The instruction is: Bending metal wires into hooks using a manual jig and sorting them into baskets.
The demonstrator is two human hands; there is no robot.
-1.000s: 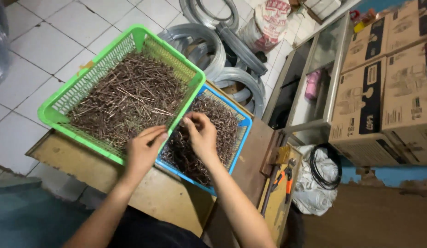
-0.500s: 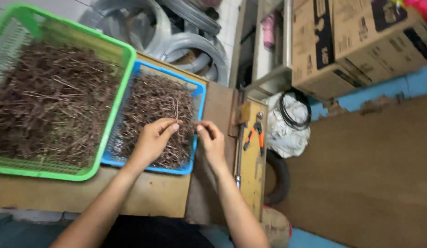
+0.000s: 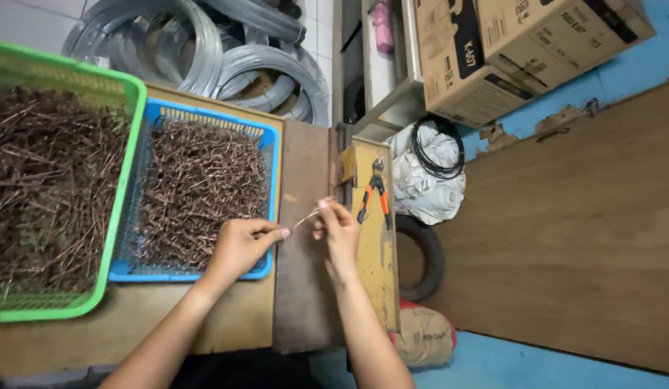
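Both hands pinch one thin rusty wire piece (image 3: 306,216): left hand (image 3: 241,245) fingers closed on one end, right hand (image 3: 338,234) fingers on the other, above the dark wooden tabletop (image 3: 302,302). I'd grip close to the ends so the springy wire doesn't slip. Left of the fingers, a blue mesh basket (image 3: 266,209) holds tangled hooked wires; further left, a green basket (image 3: 126,173). Orange-handled pliers (image 3: 374,194) lie right.

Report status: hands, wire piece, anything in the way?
Left hand and right hand pinch one thin wire piece between them, beside the blue basket. Pliers lie apart, nothing blocking.
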